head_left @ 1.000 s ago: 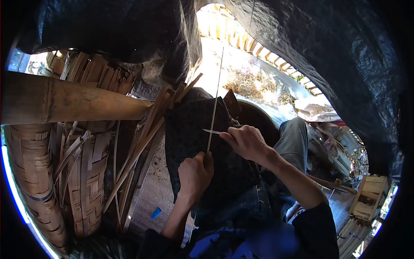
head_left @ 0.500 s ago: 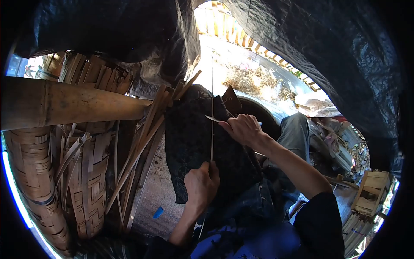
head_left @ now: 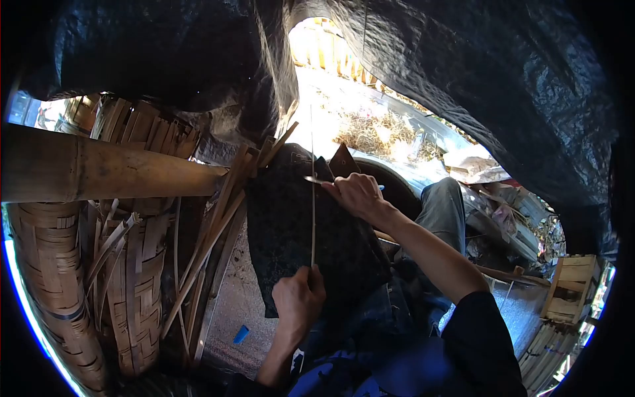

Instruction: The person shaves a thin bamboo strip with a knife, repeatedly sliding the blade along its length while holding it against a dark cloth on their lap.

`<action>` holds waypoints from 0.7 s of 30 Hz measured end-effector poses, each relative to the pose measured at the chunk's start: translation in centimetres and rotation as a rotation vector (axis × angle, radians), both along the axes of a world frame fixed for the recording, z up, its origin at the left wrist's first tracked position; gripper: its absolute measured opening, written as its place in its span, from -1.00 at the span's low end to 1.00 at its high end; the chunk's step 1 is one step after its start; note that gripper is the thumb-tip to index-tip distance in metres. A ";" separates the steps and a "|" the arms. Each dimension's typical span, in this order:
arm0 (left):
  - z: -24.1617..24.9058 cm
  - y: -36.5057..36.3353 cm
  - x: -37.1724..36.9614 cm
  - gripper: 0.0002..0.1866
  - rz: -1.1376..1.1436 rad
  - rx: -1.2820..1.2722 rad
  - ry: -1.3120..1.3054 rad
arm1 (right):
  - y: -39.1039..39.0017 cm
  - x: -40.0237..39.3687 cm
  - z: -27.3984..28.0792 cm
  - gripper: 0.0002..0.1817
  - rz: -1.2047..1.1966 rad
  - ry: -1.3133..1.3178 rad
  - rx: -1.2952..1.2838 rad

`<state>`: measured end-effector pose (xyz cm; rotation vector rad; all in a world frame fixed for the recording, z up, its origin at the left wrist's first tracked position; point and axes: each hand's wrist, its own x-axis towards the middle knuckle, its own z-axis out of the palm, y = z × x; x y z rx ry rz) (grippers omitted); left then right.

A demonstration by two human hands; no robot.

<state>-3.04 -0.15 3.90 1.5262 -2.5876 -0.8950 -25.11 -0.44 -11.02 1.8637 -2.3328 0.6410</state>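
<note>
A long thin strip [head_left: 313, 225], likely bamboo, stands nearly vertical in view over a dark cloth [head_left: 281, 218] spread on my lap. My left hand [head_left: 299, 299] is closed round the strip's lower end. In my right hand [head_left: 359, 197] is a knife [head_left: 316, 180], gripped with its short blade pointing left. The blade lies across the strip, well above my left hand. Most of the knife's handle is hidden by my fingers. The strip's far end fades into the bright background.
A thick bamboo pole [head_left: 139, 169] juts in from the left. Split bamboo slats [head_left: 218, 221] lean beside the cloth, near woven baskets [head_left: 53, 278]. Black plastic sheeting [head_left: 476, 73] hangs overhead. At right stands a wooden crate [head_left: 570, 288]. A blue scrap [head_left: 241, 334] lies on the floor.
Both hands, the strip and the cloth appear slightly further left and my left hand a little lower, as the view has shifted. The knife stays across the strip.
</note>
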 end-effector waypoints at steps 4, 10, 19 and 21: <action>0.9 1.2 1.5 -0.66 -0.023 0.035 -0.012 | -1.1 -2.3 -2.1 -0.56 -0.058 -0.005 0.040; 2.5 0.7 2.9 -0.66 -0.001 0.091 -0.054 | -3.8 -8.2 -2.9 -0.25 -0.392 -0.266 0.468; -0.4 -3.0 -0.6 -0.63 0.007 0.189 -0.006 | 2.3 -1.3 5.8 -0.51 -0.016 -0.701 0.092; -0.4 -3.1 -0.9 -0.62 -0.027 0.133 0.010 | 3.6 1.4 8.3 -0.51 0.044 -0.661 0.210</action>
